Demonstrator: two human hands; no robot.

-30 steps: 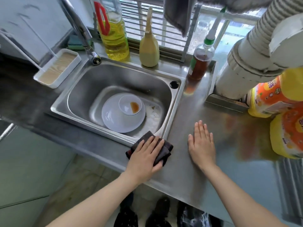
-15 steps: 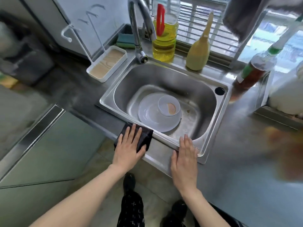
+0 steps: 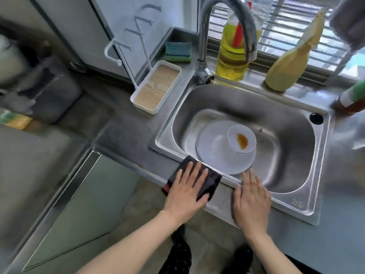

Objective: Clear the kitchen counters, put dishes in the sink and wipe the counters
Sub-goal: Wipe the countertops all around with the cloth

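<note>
A dark grey stone-look table (image 3: 122,133) runs across the left and middle of the frame. The far left is blurry, so the dark things there cannot be told. Under the table, in the lower left, is a pale green cupboard door (image 3: 79,204). Near the middle top a long white tray with a wood-look bottom (image 3: 157,89) sits on the table, with a white wire rack standing in it. Just behind it lie stacked blue and green sponges (image 3: 178,49).

Right of the tray a shiny steel sink (image 3: 296,202) is set into the table. A tall curved metal tap (image 3: 203,42) stands at its back left corner. Behind the sink are a clear bottle of yellow oil (image 3: 230,58), a pale yellow spray bottle (image 3: 286,68) and, at the right edge, a brown bottle with a green and white top (image 3: 353,99). A barred window (image 3: 286,22) is behind them.

In the sink lies a round white plate (image 3: 215,155). A small white bowl with an orange-brown smear (image 3: 242,141) sits on it.

A dark folded cloth (image 3: 212,180) lies on the front strip of the table, touching the sink's near left rim. The left grip (image 3: 187,190) presses flat on it, fingers straight. The right grip (image 3: 250,200) rests flat on the sink's front rim, fingers straight, holding nothing.
</note>
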